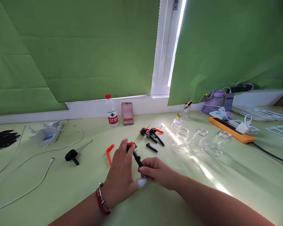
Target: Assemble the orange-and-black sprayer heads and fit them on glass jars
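A slim black plastic piece with an orange part at its top (137,158) is held between both hands, tilted above the table. My left hand (120,171) has its fingers closed around the upper end, which they partly hide; its thumb carries a white wrapping. Pinched in my right hand (155,169) is the lower end of the same piece. A curved orange piece (109,153) lies just left of my left hand. Beyond my right hand rest a short black piece (152,147) and several black-and-orange assemblies with metal rods (153,133).
A black-handled metal rod (72,155) lies at left beside a white cable (43,179) and white power strip (47,135). Behind stands a water bottle (112,113). Several glass jars (199,139) and an orange power strip (231,130) are at right.
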{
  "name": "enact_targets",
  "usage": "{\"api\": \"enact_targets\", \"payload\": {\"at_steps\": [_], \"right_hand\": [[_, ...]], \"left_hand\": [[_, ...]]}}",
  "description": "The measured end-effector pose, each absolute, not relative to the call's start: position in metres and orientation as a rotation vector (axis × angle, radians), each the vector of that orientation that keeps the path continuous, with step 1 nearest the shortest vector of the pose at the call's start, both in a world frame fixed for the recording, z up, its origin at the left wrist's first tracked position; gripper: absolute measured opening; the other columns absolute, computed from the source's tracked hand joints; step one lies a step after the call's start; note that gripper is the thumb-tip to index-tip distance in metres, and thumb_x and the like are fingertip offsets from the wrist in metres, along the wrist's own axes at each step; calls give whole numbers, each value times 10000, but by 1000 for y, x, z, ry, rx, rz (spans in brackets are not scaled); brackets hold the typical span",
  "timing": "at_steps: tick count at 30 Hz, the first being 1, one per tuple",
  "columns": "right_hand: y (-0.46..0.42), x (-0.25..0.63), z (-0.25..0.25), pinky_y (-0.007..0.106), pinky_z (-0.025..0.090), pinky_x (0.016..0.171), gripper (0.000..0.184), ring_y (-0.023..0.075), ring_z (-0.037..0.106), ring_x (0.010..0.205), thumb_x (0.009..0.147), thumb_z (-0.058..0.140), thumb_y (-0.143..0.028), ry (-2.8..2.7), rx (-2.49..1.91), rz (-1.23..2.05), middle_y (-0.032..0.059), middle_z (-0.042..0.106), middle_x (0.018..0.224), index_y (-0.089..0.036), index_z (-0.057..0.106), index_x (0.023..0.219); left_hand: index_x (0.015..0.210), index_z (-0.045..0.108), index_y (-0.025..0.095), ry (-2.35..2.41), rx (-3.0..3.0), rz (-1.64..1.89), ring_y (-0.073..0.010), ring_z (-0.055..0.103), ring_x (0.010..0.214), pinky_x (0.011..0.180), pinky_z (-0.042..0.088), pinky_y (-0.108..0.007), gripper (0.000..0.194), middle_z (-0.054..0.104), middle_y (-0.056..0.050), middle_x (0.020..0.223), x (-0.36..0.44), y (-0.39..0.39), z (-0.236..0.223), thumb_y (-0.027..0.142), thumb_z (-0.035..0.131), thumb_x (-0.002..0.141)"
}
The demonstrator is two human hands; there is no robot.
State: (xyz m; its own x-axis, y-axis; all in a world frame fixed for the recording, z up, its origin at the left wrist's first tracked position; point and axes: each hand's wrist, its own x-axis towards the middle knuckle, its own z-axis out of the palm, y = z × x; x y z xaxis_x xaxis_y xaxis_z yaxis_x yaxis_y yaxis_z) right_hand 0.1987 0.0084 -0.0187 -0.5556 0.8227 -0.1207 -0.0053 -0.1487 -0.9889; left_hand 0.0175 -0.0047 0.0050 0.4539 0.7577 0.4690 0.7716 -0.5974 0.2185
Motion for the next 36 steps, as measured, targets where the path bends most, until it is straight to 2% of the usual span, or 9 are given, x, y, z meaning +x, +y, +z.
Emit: {"api": "enact_targets", "payload": {"at_steps": [2,4,6,8,14,20,26,36], "right_hand": [[18,204,-19,213,275,482,334,64,351,503,773,605,-480,-1497,-1002,1574,-13,534,668,-149,568,748],[30,212,-19,220,279,487,337,75,343,516,767,598,-486,-1466,-1087,1322,-14,508,661,-149,594,778],[43,224,-19,228,263,477,355,85,316,503,753,594,-503,-1400,-1186,1126,-29,467,620,-156,610,828],[56,236,-21,237,255,477,364,95,307,493,764,557,-517,-1380,-1290,942,-38,432,564,-159,616,790],[76,259,-32,251,326,526,324,142,418,547,820,472,-416,-1515,-1588,410,2,537,590,-166,673,860],[78,259,-33,263,362,560,240,164,492,596,825,478,-290,-1607,-1777,290,42,591,640,-161,665,751],[86,262,-44,272,377,583,190,185,543,657,830,511,-212,-1717,-1939,197,89,605,707,-136,650,725],[84,262,-52,268,396,575,136,179,559,677,824,518,-154,-1898,-1963,74,103,571,821,-130,617,734]], "left_hand": [[1418,40,203,-1429,-2614,-844,-369,63,1396,1050,250,-561,863,2,-206,1519,16,-2,2,380,590,777],[1426,28,213,-1479,-2605,-816,-361,60,1399,1046,253,-569,842,-3,-195,1527,14,1,-1,334,570,794],[1429,82,206,-1527,-2648,-731,-352,67,1400,1050,249,-569,806,54,-190,1529,12,5,-5,320,563,792],[1423,159,189,-1584,-2723,-586,-340,65,1401,1064,230,-565,773,110,-188,1526,11,9,-8,339,562,781],[1422,259,147,-1707,-2826,-218,-303,41,1404,1104,152,-541,719,104,-166,1530,6,19,-11,409,504,799],[1382,346,100,-1755,-2827,-70,-318,110,1392,1099,183,-530,665,170,-201,1506,4,20,-14,464,434,832],[1324,419,115,-1755,-2872,-148,-334,219,1371,1082,209,-558,608,301,-218,1459,3,19,-18,457,458,823],[1323,424,101,-1753,-2872,-97,-332,213,1373,1080,206,-558,601,285,-225,1464,5,15,-11,445,441,831]]}}
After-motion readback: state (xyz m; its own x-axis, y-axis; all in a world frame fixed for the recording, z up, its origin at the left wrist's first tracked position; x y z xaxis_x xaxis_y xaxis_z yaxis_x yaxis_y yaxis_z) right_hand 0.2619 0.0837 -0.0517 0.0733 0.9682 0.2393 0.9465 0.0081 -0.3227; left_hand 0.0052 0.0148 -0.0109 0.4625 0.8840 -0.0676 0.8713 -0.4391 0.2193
